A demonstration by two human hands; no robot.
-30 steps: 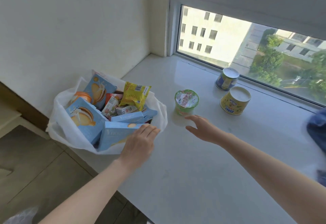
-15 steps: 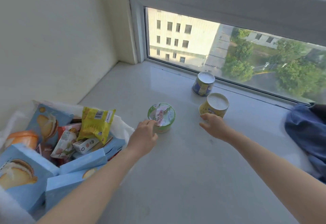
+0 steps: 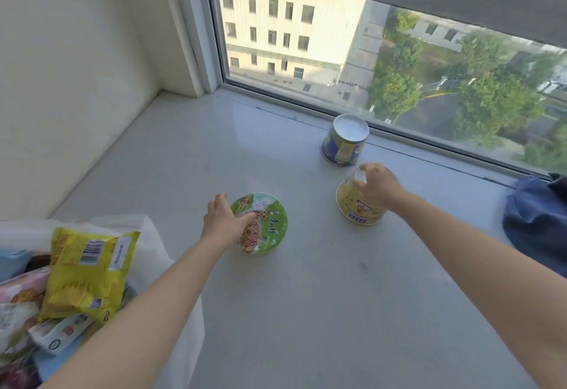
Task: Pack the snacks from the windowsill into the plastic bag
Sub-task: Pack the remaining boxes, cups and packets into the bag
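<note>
- Snacks on the pale stone windowsill: 3 round cups stand on it, all outside the bag.
- Nearest the middle of the sill, the green-lidded round paper noodle cup stands upright; the other places below are given from it.
- The left hand lies over the near-left edge of that cup's lid with its fingers curled down on the rim, so this grip is closed on the cup.
- To the right of the green-lidded cup and a little further back, apart from it, the yellow paper cup stands wide end down with its print upside down.
- The right hand covers the top of the yellow cup, fingers curled round its narrow end, so this grip is closed on that cup.
- Behind and to the right of the green-lidded cup, beyond the yellow one and close to the window frame, the dark blue and yellow paper cup stands with its white base up.
- Left of the green-lidded cup and nearer the camera, the white plastic bag sits with its mouth open, with packets and boxes inside.
- On top of that pile lies a yellow foil packet with a barcode.
- Far to the right of the green-lidded cup lies a dark blue cloth.
</note>
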